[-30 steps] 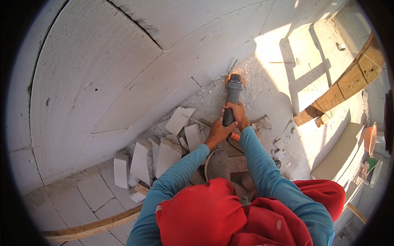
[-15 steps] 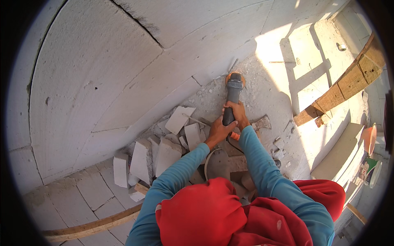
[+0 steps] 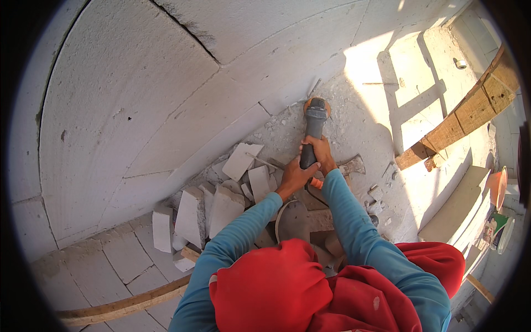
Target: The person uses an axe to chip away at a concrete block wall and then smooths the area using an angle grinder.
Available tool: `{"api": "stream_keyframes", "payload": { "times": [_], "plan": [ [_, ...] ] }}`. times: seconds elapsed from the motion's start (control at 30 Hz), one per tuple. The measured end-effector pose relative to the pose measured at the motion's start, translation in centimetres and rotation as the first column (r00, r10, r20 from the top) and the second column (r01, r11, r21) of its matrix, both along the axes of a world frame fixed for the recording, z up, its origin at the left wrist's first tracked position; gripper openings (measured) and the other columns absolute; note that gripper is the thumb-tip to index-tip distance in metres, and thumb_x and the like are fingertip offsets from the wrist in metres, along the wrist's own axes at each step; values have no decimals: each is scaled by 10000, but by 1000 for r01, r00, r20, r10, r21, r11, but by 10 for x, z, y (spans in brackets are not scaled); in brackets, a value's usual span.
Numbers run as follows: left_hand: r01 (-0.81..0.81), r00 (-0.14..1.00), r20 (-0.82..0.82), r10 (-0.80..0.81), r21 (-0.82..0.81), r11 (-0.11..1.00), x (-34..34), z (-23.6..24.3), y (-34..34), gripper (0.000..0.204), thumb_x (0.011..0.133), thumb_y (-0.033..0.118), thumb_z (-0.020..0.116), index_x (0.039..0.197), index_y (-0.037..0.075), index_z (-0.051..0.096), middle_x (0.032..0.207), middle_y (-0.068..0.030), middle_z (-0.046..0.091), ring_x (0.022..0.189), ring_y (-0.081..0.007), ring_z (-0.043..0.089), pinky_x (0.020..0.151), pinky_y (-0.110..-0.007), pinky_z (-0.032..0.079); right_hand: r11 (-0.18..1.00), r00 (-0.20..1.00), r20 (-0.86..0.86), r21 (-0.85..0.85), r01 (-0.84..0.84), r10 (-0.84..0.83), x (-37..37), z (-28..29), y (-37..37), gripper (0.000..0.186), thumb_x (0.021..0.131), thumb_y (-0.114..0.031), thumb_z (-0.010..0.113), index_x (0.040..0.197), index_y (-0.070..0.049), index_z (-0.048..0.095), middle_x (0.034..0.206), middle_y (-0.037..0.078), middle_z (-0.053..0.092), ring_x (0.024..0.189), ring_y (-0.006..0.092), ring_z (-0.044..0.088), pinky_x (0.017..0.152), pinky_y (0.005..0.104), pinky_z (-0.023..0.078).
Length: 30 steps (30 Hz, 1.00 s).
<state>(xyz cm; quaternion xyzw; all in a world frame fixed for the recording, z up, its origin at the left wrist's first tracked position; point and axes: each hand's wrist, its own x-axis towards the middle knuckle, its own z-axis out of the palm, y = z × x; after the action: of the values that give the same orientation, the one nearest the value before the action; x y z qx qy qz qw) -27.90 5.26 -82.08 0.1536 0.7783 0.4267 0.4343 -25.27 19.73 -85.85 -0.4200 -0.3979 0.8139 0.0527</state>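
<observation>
**Sparks gone from flat orange disc (image 3: 328, 108)**

They flew a second ago; grinding seems paused, though whether the disc spins is hard to judge. Left hand (image 3: 295, 178) and right hand (image 3: 321, 153) grip the dark-grey angle grinder (image 3: 315, 126) near the pale block wall (image 3: 133, 138). Broken white masonry chunks (image 3: 191, 214) crowd the left; a brown wooden beam (image 3: 462, 120) slants at right.

My only feed looks down from the wearer's head (wide fisheye), both forearms (image 3: 354, 213) near, the floor (image 3: 354, 135) beyond.
</observation>
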Motion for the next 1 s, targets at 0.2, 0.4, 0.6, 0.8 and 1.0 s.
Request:
{"api": "stream_keyframes", "payload": {
  "times": [0.2, 0.4, 0.6, 0.8, 1.0],
  "plan": [
    [6, 1000, 10, -6, -21, 1000, 0, 3, 1, 639, 865, 498, 797, 1177, -47, 680, 917, -154, 753, 803, -257, 752, 725, -380, 581, 1000, 1000, 7, -8, 6, -6, 0, 0, 1, 334, 778, -125, 731, 1030, 46, 596, 806, 160, 691, 621, 244, 679, 607, 377, 609],
    [5, 1000, -6, -5, 5, 1000, 0, 0, 0, 637, 873, 503, 793, 1183, -42, 683, 934, -158, 756, 824, -266, 756, 742, -386, 581, 1000, 999, 21, -6, 27, -27, -1, 2, -1, 306, 778, -116, 727, 1008, 46, 609, 802, 161, 688, 620, 244, 677, 604, 377, 609],
    [8, 1000, 0, -8, -5, 1000, 1, 3, -1, 617, 885, 492, 790, 1175, -42, 687, 949, -162, 761, 851, -281, 756, 771, -395, 579, 1000, 1000, 20, -8, 16, -15, 0, 2, -2, 324, 759, -112, 747, 1013, 44, 620, 797, 135, 689, 650, 230, 693, 606, 365, 587],
    [1, 1000, 5, -1, -3, 1000, 1, 6, -2, 618, 886, 493, 789, 1173, -45, 687, 957, -170, 762, 865, -290, 755, 787, -403, 576, 1000, 999, 20, -4, 28, -28, -1, 1, -4, 283, 780, -116, 727, 984, 51, 625, 804, 159, 686, 622, 241, 674, 603, 374, 608],
    [-4, 1000, 11, 4, -3, 1000, 3, 5, -3, 616, 885, 492, 784, 1171, -46, 687, 960, -172, 761, 869, -290, 753, 794, -399, 572, 1000, 1000, 15, -3, 22, -22, 1, 2, -5, 298, 778, -116, 727, 998, 51, 614, 807, 162, 686, 623, 249, 676, 602, 378, 608]
  ]
}}
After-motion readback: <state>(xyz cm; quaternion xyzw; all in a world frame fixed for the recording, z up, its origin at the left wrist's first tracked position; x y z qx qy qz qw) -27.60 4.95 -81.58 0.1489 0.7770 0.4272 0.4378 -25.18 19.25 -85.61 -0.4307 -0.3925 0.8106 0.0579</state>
